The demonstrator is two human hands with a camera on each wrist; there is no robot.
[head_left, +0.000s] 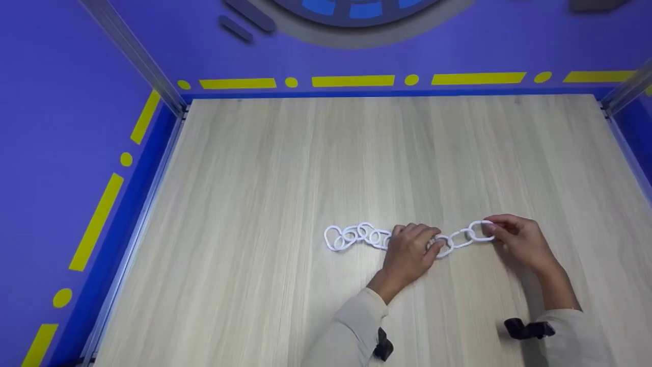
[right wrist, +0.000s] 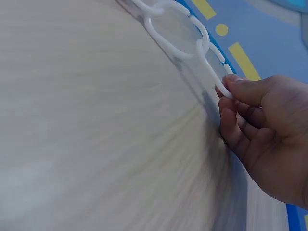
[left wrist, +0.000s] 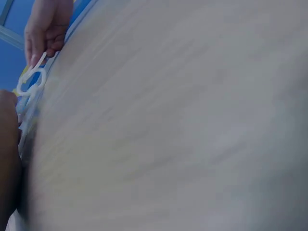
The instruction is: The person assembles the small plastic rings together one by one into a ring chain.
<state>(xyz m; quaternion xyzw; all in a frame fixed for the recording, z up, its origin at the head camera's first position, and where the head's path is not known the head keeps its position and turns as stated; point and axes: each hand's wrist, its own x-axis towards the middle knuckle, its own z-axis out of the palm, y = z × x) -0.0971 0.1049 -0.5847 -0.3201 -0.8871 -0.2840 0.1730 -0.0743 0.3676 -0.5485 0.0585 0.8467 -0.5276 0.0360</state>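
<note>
A white plastic chain (head_left: 471, 236) of large oval links stretches sideways over the table. My right hand (head_left: 519, 239) pinches the chain's right end link between thumb and fingers, as the right wrist view shows with the end link (right wrist: 211, 72). Over the chain's middle lies my left hand (head_left: 410, 250), fingers and thumb curled about the links, hiding several of them. Left of it, bunched links (head_left: 351, 235) rest on the table. At the left edge of the left wrist view, part of the chain (left wrist: 44, 79) hangs below the right hand (left wrist: 48, 26).
The wood-grain table (head_left: 280, 168) is bordered by a blue back wall (head_left: 356, 61) and a blue left wall (head_left: 51, 153) with yellow marks. Metal posts (head_left: 137, 56) stand at the corners. Black wrist mounts (head_left: 530, 329) sit by both sleeves.
</note>
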